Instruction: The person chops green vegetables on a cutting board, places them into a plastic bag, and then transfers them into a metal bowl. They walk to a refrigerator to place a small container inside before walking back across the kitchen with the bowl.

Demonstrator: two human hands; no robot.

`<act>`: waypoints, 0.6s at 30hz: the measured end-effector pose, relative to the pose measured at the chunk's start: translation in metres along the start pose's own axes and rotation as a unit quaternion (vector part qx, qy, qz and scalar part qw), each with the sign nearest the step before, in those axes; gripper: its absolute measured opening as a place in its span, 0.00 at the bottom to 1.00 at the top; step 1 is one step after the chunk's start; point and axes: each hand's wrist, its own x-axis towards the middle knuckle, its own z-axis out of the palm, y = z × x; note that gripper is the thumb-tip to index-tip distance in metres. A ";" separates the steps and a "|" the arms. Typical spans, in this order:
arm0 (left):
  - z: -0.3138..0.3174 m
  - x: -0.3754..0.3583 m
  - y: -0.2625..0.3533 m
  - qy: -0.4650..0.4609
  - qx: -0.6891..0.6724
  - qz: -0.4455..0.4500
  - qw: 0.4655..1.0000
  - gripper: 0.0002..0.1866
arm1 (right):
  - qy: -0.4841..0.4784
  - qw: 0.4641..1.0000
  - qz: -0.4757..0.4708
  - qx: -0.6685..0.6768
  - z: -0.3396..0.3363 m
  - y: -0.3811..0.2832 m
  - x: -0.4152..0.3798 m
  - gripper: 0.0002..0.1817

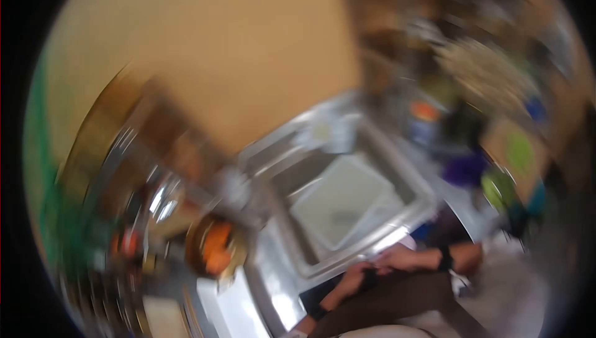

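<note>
The left hand [355, 277] and right hand [398, 257] are brought together at the near edge of the sink [299, 262], wrists banded in black, forearms angled inward. Finger opening and any hold cannot be told through the blur. A pale tray [343, 202] is seen inside the sink, beyond the hands, with open room above it. The near rim is bordered by both hands; a bowl [197, 246] of orange pieces [217, 250] is placed left.

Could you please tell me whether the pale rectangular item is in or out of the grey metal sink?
In: the pale rectangular item lies within the rim of the grey metal sink.
</note>
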 end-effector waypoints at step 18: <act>0.025 0.073 -0.049 -0.164 0.259 -0.115 0.945 0.12 | 0.198 0.939 -0.098 -0.265 -0.020 0.027 -0.026 0.13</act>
